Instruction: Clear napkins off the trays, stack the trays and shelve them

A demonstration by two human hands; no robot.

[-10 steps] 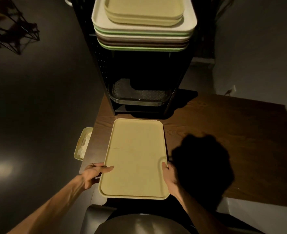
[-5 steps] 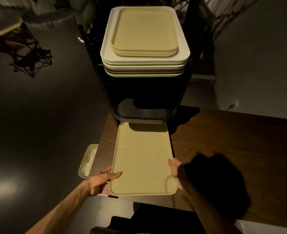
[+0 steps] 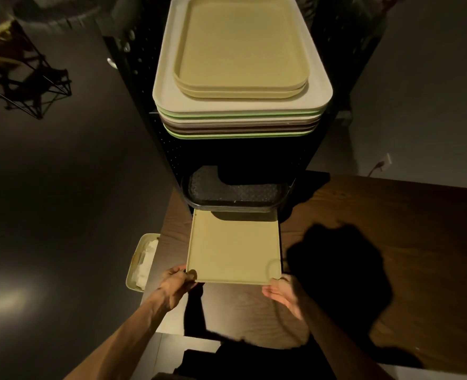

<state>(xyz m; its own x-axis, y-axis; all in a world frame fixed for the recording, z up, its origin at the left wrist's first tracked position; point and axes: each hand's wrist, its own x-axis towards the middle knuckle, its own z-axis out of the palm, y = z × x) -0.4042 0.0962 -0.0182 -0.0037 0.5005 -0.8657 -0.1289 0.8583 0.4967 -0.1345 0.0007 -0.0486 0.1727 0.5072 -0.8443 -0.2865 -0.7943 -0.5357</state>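
We're shelving w/ the yellow tray half in, left hand pinching its corner, right hand flat-fingered at its edge; next, push it level under the dark trays.

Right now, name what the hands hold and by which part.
The yellow tray, held at its near end: the left hand grips the near left corner, and the right hand supports the near right corner with open fingers.

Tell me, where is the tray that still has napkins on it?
In the head view, the napkin tray sits low on the left, beside the wooden table's left edge, just left of the left hand.
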